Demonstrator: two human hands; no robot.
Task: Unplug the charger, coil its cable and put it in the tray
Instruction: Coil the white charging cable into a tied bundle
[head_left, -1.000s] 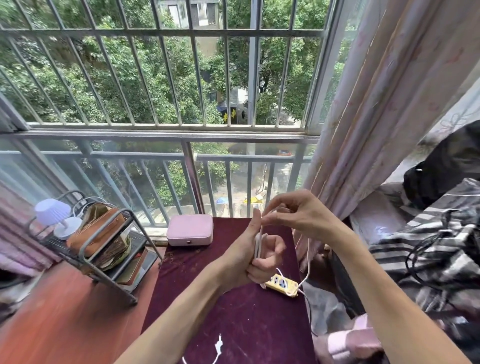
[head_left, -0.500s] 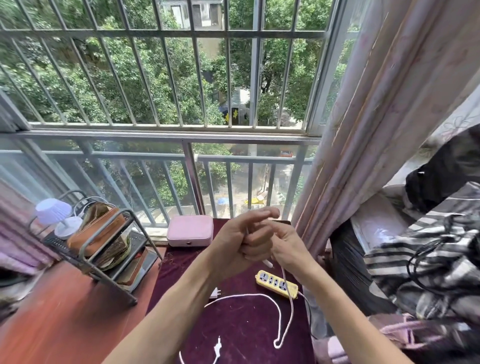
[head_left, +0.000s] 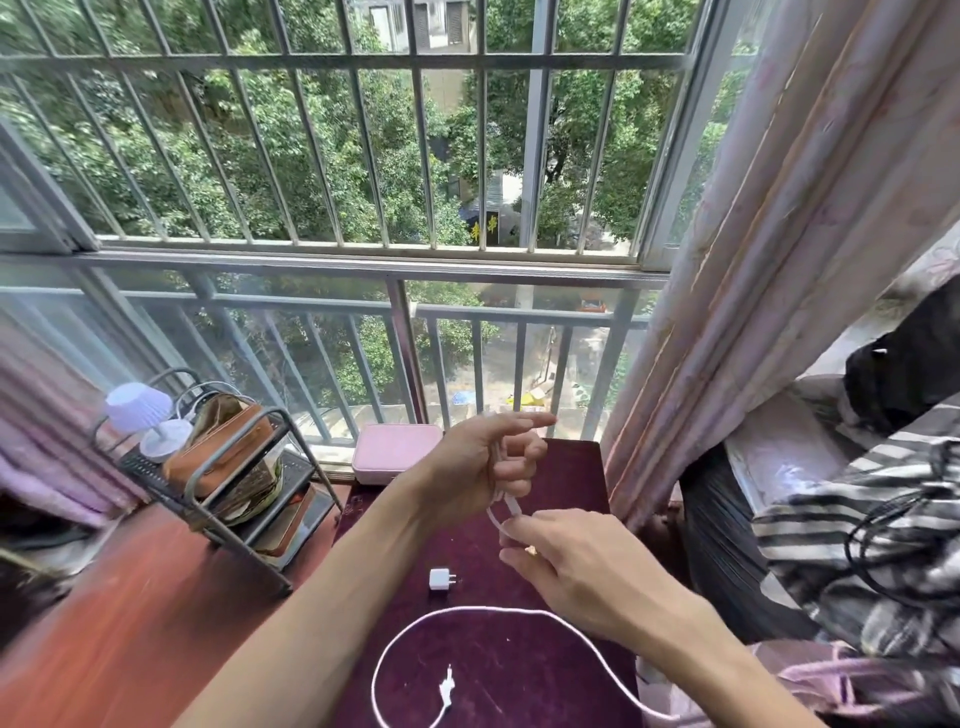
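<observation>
A white charger plug (head_left: 440, 579) lies on the dark purple tabletop (head_left: 561, 467), its prongs pointing right. Its white cable (head_left: 415, 626) curves in a wide loop across the table toward the near edge, with a small connector end (head_left: 447, 686) lying inside the loop. My left hand (head_left: 483, 467) is raised above the table, fingers curled around a few turns of cable, index finger pointing right. My right hand (head_left: 566, 566) pinches the cable just below the left hand. The yellow power strip is hidden behind my right hand.
A pink case (head_left: 395, 452) sits at the table's far edge by the window railing. A metal wire rack (head_left: 228, 467) with a brown pouch and a small lamp (head_left: 140, 410) stands left on the red floor. A pink curtain (head_left: 753, 260) hangs right, beside striped bedding (head_left: 872, 519).
My right hand has dropped from above the left hand to below it, drawing cable along. The cable loop on the table has grown, and the plug has come into view.
</observation>
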